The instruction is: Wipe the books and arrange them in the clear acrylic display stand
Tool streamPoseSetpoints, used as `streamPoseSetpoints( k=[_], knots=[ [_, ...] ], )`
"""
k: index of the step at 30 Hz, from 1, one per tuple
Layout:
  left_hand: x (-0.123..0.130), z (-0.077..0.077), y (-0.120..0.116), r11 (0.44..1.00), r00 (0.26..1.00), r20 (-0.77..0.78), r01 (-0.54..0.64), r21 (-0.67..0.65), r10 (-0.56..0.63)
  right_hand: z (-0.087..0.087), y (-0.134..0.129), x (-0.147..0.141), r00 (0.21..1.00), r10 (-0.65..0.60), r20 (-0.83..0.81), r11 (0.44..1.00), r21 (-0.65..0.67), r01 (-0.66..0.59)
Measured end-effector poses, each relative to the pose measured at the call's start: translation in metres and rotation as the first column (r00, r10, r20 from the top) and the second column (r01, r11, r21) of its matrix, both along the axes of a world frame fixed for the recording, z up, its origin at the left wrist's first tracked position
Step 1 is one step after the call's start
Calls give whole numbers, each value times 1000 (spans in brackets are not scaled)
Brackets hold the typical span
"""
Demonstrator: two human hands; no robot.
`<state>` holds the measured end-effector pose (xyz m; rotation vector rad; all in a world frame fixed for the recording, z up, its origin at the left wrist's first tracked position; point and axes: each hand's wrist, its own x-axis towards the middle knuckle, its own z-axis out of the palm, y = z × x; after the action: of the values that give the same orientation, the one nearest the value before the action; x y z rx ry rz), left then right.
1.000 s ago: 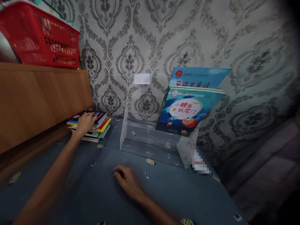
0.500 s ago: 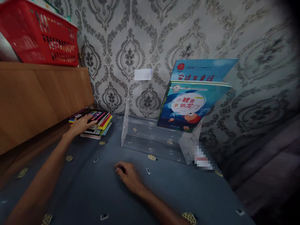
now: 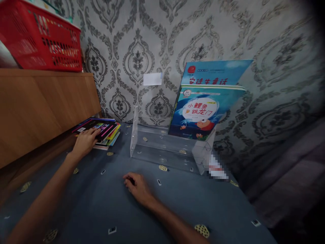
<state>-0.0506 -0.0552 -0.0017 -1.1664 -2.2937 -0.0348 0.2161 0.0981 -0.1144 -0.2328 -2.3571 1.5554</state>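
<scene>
My left hand (image 3: 86, 140) lies on a black book (image 3: 95, 128) with pink and coloured print, the top one of a stack of books (image 3: 111, 138) at the left. Its fingers stretch over the cover near the front edge; whether the thumb goes under the book I cannot tell. Loosely curled, my right hand (image 3: 137, 186) rests on the blue cloth, with a gap between thumb and fingers and nothing in it. Beyond it stands a clear acrylic book rack (image 3: 162, 149). A blue book with a red fish (image 3: 196, 113) leans there, before another blue book (image 3: 215, 73).
A wooden cabinet (image 3: 45, 112) borders the left side and carries a red basket (image 3: 50, 40). Behind the rack rises the patterned wall (image 3: 106, 44), with a white label (image 3: 152, 79) in front of it. A blurred-out item (image 3: 217, 169) sits beside the rack's right end.
My left hand has drawn back towards me, and the black book has slid slightly the same way on the stack. The right hand stays in place. The view has shifted a little.
</scene>
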Motion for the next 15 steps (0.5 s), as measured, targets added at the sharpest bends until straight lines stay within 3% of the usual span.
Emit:
streamPoseSetpoints(
  k=[3,5,7,9,10,15],
  knots=[
    [5,-9,-5,998,999,-24,28,47,-27,-3,2,-5,999,0,-33,990,-142,-5],
    [8,-14,-7,997,999,-24,32,68,-30,0,2,-15,999,1,-52,953,-304,-17],
    [12,-17,-7,996,1000,-20,21,89,-19,6,0,-32,998,7,-68,857,-514,-41],
    [17,-19,-5,994,1000,-12,3,110,-2,16,-4,-54,997,11,-81,693,-718,-66],
    [20,-20,-4,993,1000,-6,-8,119,8,22,-7,-66,996,19,-85,646,-759,-77],
    [36,-30,-2,986,999,30,-45,161,41,48,-18,-123,994,41,-105,514,-850,-111]
  ],
)
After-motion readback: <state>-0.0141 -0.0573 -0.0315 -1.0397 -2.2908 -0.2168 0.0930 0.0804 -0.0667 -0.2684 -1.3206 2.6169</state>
